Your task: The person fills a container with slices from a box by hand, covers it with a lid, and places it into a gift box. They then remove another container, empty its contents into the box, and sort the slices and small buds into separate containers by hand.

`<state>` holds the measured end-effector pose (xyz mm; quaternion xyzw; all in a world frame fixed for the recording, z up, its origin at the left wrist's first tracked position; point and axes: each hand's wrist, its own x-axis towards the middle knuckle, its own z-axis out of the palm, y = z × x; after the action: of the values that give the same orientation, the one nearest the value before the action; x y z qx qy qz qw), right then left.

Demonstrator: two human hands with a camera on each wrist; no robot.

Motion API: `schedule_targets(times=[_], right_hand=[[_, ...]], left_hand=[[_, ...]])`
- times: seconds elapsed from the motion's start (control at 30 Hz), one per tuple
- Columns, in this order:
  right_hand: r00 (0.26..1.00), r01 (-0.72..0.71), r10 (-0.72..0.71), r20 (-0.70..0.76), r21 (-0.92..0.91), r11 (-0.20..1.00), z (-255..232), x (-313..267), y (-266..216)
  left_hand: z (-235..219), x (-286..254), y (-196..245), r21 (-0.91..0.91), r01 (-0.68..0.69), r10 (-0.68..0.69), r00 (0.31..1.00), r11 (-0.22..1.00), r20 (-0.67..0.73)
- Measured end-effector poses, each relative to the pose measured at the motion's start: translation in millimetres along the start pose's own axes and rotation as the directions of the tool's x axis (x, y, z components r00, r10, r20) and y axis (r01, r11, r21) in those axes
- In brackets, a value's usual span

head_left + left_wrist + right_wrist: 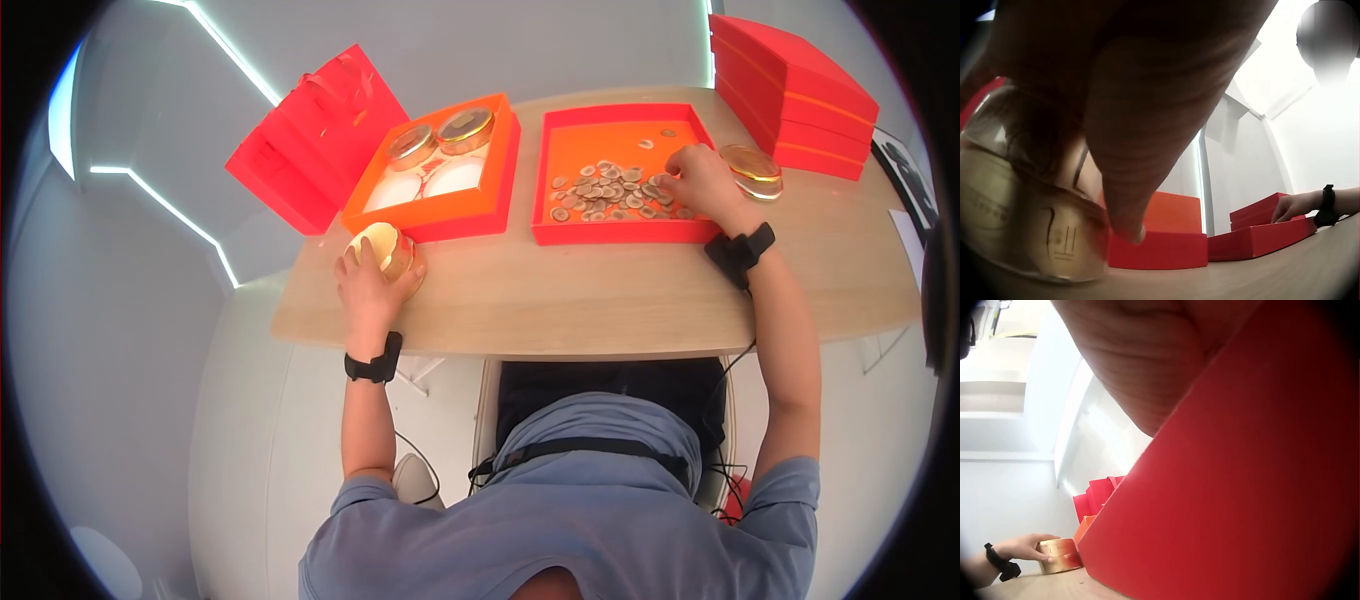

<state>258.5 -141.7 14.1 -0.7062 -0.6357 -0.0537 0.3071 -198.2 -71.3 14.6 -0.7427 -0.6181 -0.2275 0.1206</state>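
Observation:
My left hand [372, 290] grips an open round jar [398, 256] at the table's left front, its fingers and thumb curled round the side. The jar has a pale gold inside, and dark lettering shows on its clear wall in the left wrist view. My right hand [708, 185] reaches over the right side of a shallow red tray [640, 232] with an orange floor. Its fingertips are down at the edge of a heap of thin, round, brownish dried slices [610, 192]. I cannot tell whether they pinch a slice. In the right wrist view, the tray's red wall hides those fingertips.
Behind the jar, an orange-red gift box [470, 215] holds two gold-lidded jars [466, 128] beside white round recesses. Red gift bags [300, 150] stand at the back left. A gold-rimmed round lid [752, 172] lies right of the tray, before stacked red boxes [800, 100].

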Motion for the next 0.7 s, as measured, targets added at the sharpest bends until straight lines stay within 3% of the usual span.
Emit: schedule_targets(times=[0.2,0.3,0.4,0.5,0.57,0.63,0.7], right_hand=[[1.0,-0.001,0.001,0.01,-0.022,1.0,-0.9,0.5,-0.6],[1.0,-0.022,0.022,0.012,0.011,1.0,2.3,0.5,2.5],[1.0,-0.019,0.018,0.025,0.016,1.0,0.5,0.2,1.1],[1.0,-0.012,0.012,0.026,0.013,1.0,-1.8,0.0,-0.9],[1.0,-0.018,0.018,0.024,0.008,1.0,-2.9,-0.1,-0.4],[0.999,-0.027,0.027,0.026,-0.005,1.0,-3.6,0.0,0.4],[0.999,-0.031,0.031,0.018,-0.001,1.0,-5.0,-0.6,-0.5]], left_hand=[[20.7,10.5,-33.1,0.007,-0.021,0.021,0.997,1.0,-0.08],[6.4,11.2,-20.1,0.209,-0.062,0.113,0.964,0.976,-0.24],[-22.2,38.0,2.6,0.043,-0.245,0.248,0.94,0.969,-0.236],[-50.8,79.7,46.0,-0.163,-0.261,0.264,0.965,0.952,-0.002],[-50.6,126.6,71.6,-0.329,-0.238,0.311,0.931,0.914,0.192],[-23.6,189.6,86.5,-0.146,-0.264,0.301,0.861,0.953,0.41],[16.9,231.5,92.4,-0.191,-0.25,0.31,0.851,0.949,0.423]])
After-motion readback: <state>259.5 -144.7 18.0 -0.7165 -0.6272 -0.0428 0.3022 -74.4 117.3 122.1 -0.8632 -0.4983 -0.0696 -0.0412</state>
